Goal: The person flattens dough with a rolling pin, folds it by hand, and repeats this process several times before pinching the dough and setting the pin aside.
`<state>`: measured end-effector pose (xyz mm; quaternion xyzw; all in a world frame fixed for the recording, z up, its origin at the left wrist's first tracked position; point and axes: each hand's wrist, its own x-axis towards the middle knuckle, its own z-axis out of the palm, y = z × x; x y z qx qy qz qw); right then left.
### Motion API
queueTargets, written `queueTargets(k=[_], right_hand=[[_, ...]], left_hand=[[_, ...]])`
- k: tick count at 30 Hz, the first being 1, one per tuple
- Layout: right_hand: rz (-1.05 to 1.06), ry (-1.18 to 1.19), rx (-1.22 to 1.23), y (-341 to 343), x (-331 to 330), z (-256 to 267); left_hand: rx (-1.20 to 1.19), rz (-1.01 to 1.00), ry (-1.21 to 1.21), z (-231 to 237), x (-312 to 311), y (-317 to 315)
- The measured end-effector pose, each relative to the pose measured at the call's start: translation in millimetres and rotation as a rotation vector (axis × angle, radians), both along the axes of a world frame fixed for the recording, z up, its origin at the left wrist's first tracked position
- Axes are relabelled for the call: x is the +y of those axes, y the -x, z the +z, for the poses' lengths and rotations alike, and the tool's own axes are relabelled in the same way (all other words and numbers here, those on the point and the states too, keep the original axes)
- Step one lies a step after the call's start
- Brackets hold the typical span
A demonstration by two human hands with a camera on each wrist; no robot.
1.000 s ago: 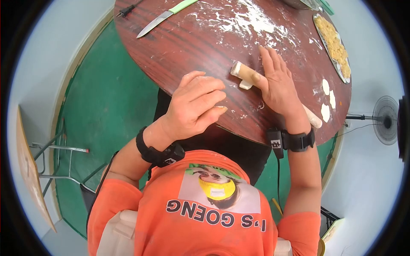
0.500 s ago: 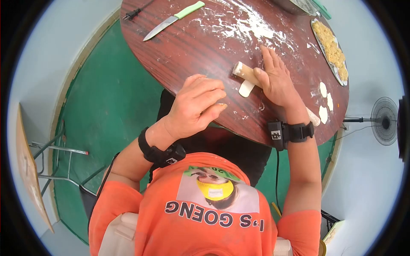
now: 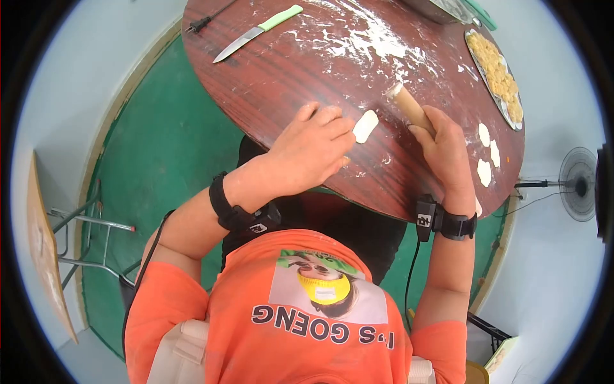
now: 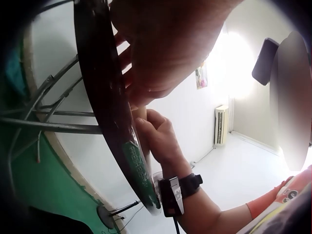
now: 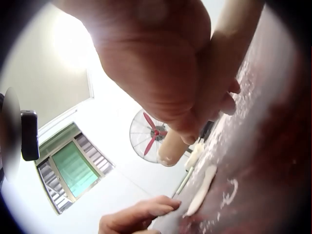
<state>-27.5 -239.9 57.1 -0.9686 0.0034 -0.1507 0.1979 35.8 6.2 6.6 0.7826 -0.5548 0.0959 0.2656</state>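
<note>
A flat, oval piece of white dough lies on the dark red table near its front edge. Right beside it is my left hand, fingers loosely bent, fingertips at the dough's left edge. In the right wrist view, that hand's fingertips come close to the near end of the dough strip. My right hand grips a wooden rolling pin, thumb on one side and fingers round the other. The pin's floury far end points away to the upper left; the forearm and hand hide much of its rear part.
Three thin dough pieces lie at the right. Behind them stands a plate of yellowish filling, with a metal bowl farther back. A green-handled knife and a black plug lie at the far left. Flour dusts the tabletop.
My right hand has gone from lying flat over the rolling pin to gripping it, carrying it right, off the dough. The dough now shows whole. My left hand has moved right, up to it.
</note>
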Motion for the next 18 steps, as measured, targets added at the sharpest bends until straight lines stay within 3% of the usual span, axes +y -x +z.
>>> queueTargets(k=[5, 10, 12, 18], right_hand=[[-0.056, 0.208, -0.114, 3, -4, -20], [-0.103, 0.228, -0.194, -2, -9, -36], [-0.093, 0.224, -0.217, -3, -10, -38], [-0.126, 0.206, -0.202, -5, -11, -37]], left_hand=[[0.024, -0.084, 0.015, 1, -10, 9], [0.011, -0.088, -0.014, 19, -16, -9], [-0.096, -0.062, -0.004, 32, -26, -31], [-0.069, -0.090, -0.224, 28, -65, -62]])
